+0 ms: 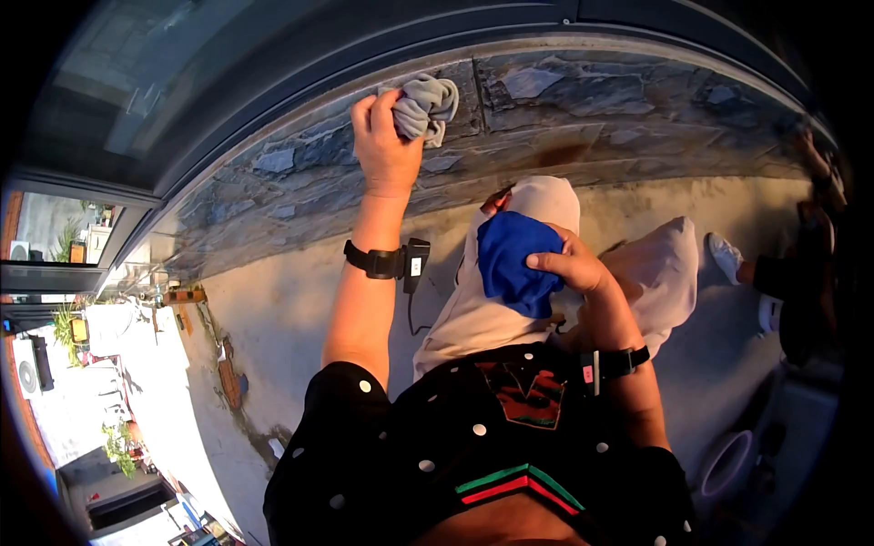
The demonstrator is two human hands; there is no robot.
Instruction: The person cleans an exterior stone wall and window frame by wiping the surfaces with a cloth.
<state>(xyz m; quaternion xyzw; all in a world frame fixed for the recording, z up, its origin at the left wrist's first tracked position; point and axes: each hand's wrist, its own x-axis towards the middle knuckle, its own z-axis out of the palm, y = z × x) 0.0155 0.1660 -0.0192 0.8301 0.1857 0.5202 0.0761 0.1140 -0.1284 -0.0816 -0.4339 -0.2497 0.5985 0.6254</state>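
My left hand is stretched forward with its fingers closed on a crumpled grey cloth. That cloth rests against the upper part of the stone-faced wall, just below the window frame. Over my lap, my right hand grips a folded blue cloth, its thumb lying on top. The blue cloth is in front of my light-coloured trousers. Black straps with small devices circle both my forearms.
A dark-framed window runs above the wall. At the right stands another person, partly in shadow, with a white shoe near my knee. A round basin sits lower right. Debris lies on the concrete floor at left.
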